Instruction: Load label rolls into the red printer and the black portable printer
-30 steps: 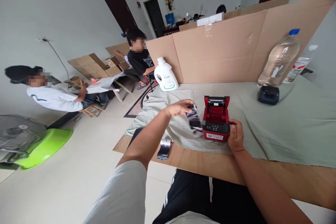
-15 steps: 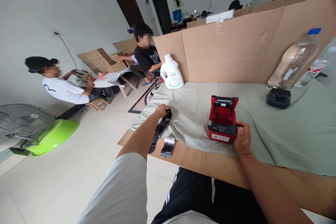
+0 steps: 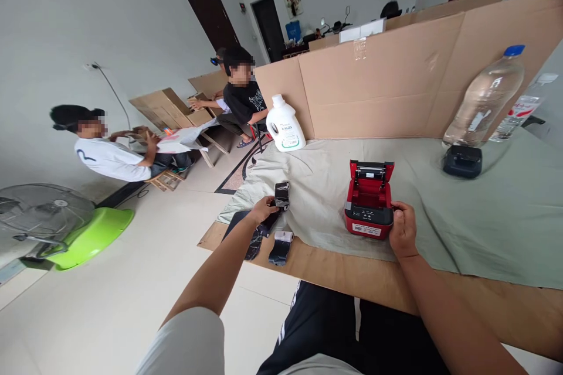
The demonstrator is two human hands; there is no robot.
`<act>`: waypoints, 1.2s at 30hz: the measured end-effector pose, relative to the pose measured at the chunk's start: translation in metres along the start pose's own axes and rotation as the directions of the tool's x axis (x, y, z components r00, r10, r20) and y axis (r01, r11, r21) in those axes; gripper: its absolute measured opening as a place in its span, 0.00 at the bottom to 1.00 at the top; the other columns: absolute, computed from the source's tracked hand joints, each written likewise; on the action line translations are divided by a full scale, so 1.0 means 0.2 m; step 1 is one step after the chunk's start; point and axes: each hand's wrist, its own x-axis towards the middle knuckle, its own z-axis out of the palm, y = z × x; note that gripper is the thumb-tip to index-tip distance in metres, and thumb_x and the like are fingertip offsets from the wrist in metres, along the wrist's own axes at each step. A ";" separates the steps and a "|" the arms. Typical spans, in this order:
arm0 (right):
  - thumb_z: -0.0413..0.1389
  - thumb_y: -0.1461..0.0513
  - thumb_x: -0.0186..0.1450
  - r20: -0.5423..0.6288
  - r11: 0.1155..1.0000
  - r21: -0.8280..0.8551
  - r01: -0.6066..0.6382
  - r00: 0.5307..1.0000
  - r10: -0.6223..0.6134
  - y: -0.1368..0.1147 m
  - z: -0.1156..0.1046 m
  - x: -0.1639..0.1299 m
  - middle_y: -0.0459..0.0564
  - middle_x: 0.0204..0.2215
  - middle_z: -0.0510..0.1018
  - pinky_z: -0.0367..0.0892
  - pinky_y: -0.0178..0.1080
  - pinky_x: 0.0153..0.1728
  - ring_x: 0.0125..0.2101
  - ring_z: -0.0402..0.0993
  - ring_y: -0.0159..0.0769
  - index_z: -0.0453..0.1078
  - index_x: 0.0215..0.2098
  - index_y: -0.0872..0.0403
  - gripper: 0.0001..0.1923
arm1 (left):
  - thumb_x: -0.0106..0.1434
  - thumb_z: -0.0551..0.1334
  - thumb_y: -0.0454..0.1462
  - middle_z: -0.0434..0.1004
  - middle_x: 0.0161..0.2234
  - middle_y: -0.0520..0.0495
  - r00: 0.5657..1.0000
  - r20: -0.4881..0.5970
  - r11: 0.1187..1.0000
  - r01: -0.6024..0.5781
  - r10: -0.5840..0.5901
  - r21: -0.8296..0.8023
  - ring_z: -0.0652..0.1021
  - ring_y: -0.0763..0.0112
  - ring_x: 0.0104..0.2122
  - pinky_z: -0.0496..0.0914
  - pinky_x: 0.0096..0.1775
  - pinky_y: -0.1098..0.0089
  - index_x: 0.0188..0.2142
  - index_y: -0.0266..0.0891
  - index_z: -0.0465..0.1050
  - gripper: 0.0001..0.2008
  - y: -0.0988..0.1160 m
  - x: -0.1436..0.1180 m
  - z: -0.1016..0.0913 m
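Note:
A small red and black label printer (image 3: 368, 227) stands on the cloth with its lid raised and a red hollow inside. Its right side is gripped by my right hand (image 3: 403, 229), fingers closed against the casing. On the left, my left hand (image 3: 264, 209) pinches the middle roll of black ribbon (image 3: 273, 215), whose film trails toward the table edge. Just beyond it lies another black ribbon roll (image 3: 282, 192). A third roll (image 3: 281, 244) rests nearer me, its loose end over bare wood. My fingers partly cover the middle roll.
A white detergent jug (image 3: 285, 128) stands at the back left before a cardboard wall (image 3: 373, 82). At right are a large clear bottle (image 3: 486, 96), a smaller bottle (image 3: 521, 108) and a black device (image 3: 463, 161). People sit at a low table beyond, near a fan (image 3: 44, 211).
My left hand has moved toward me from the far ribbon roll to the middle one. The far roll now lies free. My right hand stays on the printer; the view has shifted slightly.

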 end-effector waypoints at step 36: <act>0.53 0.63 0.61 0.189 0.916 -0.133 0.378 0.917 -0.350 -0.18 -0.09 0.03 0.48 0.49 0.70 0.64 0.55 0.50 0.50 0.64 0.46 0.75 0.42 0.41 0.14 | 0.61 0.55 0.31 0.75 0.50 0.43 0.659 0.399 0.724 -0.690 0.638 -0.018 0.74 0.62 0.50 0.66 0.53 0.65 0.51 0.38 0.73 0.19 1.22 -0.25 0.62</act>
